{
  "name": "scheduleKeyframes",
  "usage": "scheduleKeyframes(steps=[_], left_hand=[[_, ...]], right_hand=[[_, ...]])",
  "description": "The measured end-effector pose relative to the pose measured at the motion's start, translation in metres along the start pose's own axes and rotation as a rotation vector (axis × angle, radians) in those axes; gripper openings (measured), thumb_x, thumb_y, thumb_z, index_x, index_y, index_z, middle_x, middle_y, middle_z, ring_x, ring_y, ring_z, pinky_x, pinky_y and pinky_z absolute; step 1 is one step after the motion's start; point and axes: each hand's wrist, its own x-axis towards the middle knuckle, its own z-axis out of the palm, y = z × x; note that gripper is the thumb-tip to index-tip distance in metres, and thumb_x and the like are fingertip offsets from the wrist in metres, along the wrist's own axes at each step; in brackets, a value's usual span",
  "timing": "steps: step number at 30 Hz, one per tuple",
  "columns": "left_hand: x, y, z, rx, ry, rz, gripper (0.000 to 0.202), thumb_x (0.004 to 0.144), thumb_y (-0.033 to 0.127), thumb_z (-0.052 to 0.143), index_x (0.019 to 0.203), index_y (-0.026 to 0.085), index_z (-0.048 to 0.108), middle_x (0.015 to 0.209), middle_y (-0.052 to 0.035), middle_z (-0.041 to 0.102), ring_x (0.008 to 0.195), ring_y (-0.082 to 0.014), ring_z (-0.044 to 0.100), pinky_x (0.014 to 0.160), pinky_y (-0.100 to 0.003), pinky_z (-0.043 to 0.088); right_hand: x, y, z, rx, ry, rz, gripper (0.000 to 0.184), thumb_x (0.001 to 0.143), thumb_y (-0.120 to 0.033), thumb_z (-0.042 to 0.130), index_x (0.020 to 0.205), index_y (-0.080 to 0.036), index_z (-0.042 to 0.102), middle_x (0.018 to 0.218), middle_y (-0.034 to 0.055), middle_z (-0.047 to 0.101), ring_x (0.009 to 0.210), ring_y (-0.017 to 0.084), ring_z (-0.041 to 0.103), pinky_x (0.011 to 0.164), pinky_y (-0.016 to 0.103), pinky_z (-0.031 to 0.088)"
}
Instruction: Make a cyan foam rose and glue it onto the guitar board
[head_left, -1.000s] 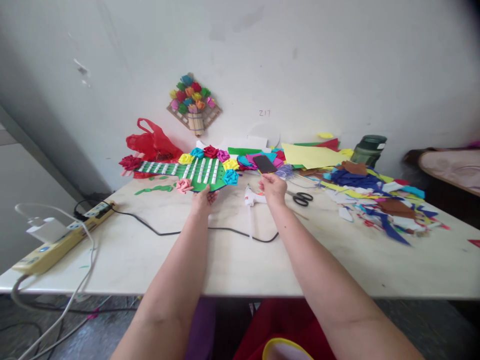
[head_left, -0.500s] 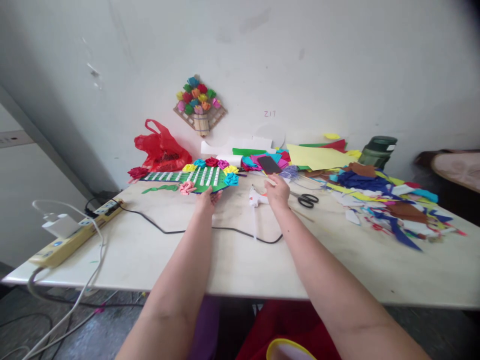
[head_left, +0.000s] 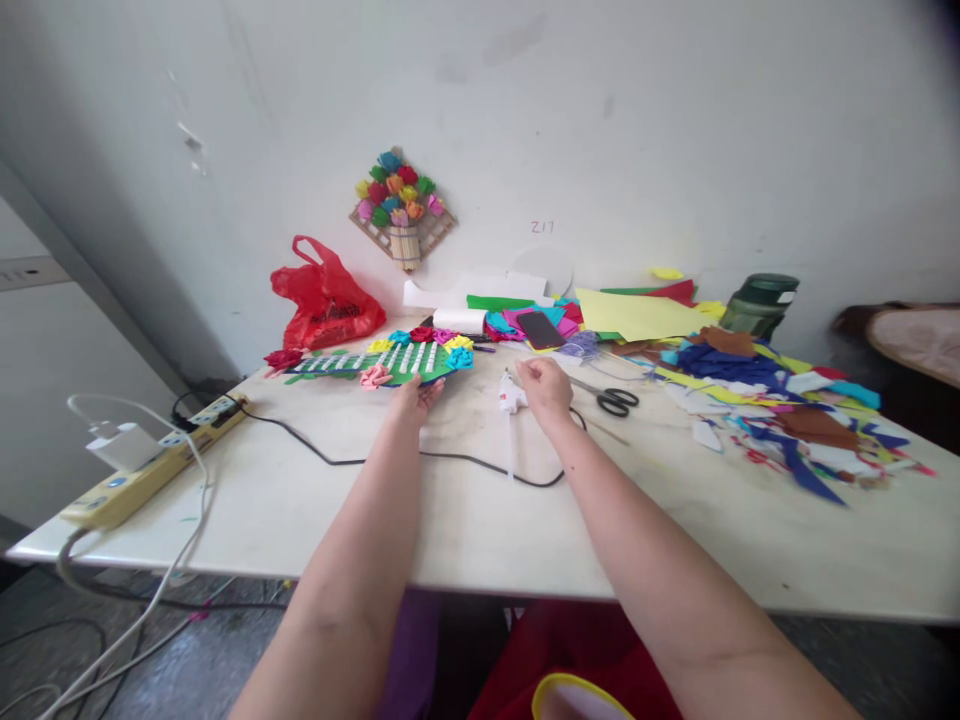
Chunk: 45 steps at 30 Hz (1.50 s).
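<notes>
My left hand (head_left: 417,398) grips the near edge of a green craft panel (head_left: 352,362), long and narrow on the left and wider on the right. White ribbed strips cross it, and folded paper flowers in yellow, blue, red and pink line its edges. Just right of a white hot glue gun (head_left: 511,394), my right hand (head_left: 546,388) is closed with its fingers curled; what they hold, if anything, is hidden. The glue gun's handle is partly behind the hand, and a glue stick hangs from its rear. Black-handled scissors (head_left: 615,400) lie to the right.
Paper scraps (head_left: 780,400) are heaped on the right, near a dark green bottle (head_left: 759,305). A phone (head_left: 541,330) lies on coloured paper. A red plastic bag (head_left: 330,300) stands behind the panel. A power strip (head_left: 157,470) sits left, with a black cord (head_left: 465,461) across the table.
The craft panel has tilted and its left end dipped slightly, with my left hand still on it. My right hand has shifted a little left and down, and its fingers have curled in.
</notes>
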Motion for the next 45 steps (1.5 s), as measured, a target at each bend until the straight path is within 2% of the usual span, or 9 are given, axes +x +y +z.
scheduleKeyframes(steps=[5,13,19,24,28,33,36,38,45], left_hand=[[-0.004,0.0,-0.001,-0.009,-0.05,0.014,0.02,0.089,0.014,0.04,0.105,0.008,0.051,0.063,-0.0072,0.062,0.054,-0.0148,0.063,0.052,-0.022,0.054],[-0.012,-0.004,0.005,0.015,-0.203,0.043,0.009,0.088,0.015,0.046,0.088,0.011,0.054,0.061,-0.0056,0.063,0.052,-0.0124,0.062,0.051,-0.02,0.052],[-0.019,-0.01,0.01,0.09,-0.333,0.067,0.008,0.087,0.015,0.046,0.085,0.011,0.053,0.061,-0.0064,0.064,0.052,-0.0133,0.062,0.053,-0.021,0.052],[-0.021,-0.014,0.011,0.134,-0.357,0.127,0.006,0.082,0.016,0.055,0.087,0.014,0.054,0.063,-0.0047,0.065,0.051,-0.0131,0.062,0.045,-0.018,0.047],[-0.022,-0.014,0.011,0.121,-0.338,0.152,0.008,0.083,0.016,0.054,0.09,0.014,0.053,0.062,-0.0044,0.064,0.051,-0.0133,0.062,0.043,-0.017,0.045],[-0.02,-0.011,0.009,0.07,-0.222,0.124,0.008,0.085,0.015,0.052,0.092,0.013,0.053,0.062,-0.0044,0.064,0.05,-0.0122,0.062,0.044,-0.016,0.045],[-0.017,-0.01,0.007,0.055,-0.158,0.107,0.01,0.086,0.014,0.047,0.094,0.012,0.053,0.06,-0.004,0.063,0.05,-0.0119,0.062,0.045,-0.016,0.046],[-0.016,-0.009,0.007,0.045,-0.129,0.114,0.011,0.087,0.013,0.046,0.095,0.012,0.053,0.06,-0.0035,0.062,0.05,-0.0121,0.062,0.045,-0.016,0.047],[-0.017,-0.006,0.007,0.007,-0.077,0.072,0.008,0.085,0.012,0.05,0.092,0.011,0.054,0.059,-0.0041,0.061,0.05,-0.0128,0.062,0.047,-0.017,0.05]], right_hand=[[-0.004,-0.006,0.007,0.162,-0.104,0.072,0.025,0.07,-0.043,0.061,0.081,-0.021,0.066,0.088,0.0039,0.067,0.071,0.016,0.061,0.069,0.031,0.047],[-0.009,-0.022,0.029,0.798,-0.326,0.448,0.083,0.057,-0.027,0.076,0.131,-0.015,0.041,0.092,0.0086,0.067,0.053,0.012,0.061,0.045,0.024,0.05],[-0.011,-0.027,0.036,1.086,-0.461,0.42,0.054,0.055,-0.01,0.072,0.106,-0.02,0.054,0.09,0.0009,0.067,0.053,0.011,0.063,0.049,0.024,0.054],[-0.016,-0.029,0.035,0.932,-0.605,0.43,0.018,0.064,-0.024,0.07,0.075,-0.015,0.059,0.054,-0.0035,0.057,0.041,0.008,0.051,0.039,0.02,0.045],[-0.018,-0.025,0.034,0.736,-0.493,0.299,0.024,0.07,-0.039,0.063,0.068,-0.015,0.063,0.04,-0.0092,0.038,0.033,0.004,0.031,0.031,0.016,0.028],[-0.009,-0.019,0.022,0.802,-0.222,0.157,0.041,0.073,-0.053,0.054,0.083,-0.016,0.067,0.05,-0.0057,0.045,0.045,0.007,0.044,0.046,0.02,0.043],[0.003,-0.017,0.008,0.82,0.029,0.048,0.041,0.073,-0.053,0.054,0.087,-0.017,0.067,0.093,0.0061,0.063,0.08,0.012,0.06,0.068,0.023,0.05],[0.013,-0.013,-0.003,0.846,0.106,0.019,0.042,0.077,-0.052,0.05,0.097,-0.018,0.065,0.123,0.0097,0.053,0.101,0.016,0.058,0.077,0.027,0.05],[0.031,0.007,-0.017,0.543,0.372,-0.032,0.05,0.08,-0.049,0.044,0.117,-0.017,0.058,0.146,0.0117,0.026,0.133,0.021,0.029,0.093,0.034,0.043]])
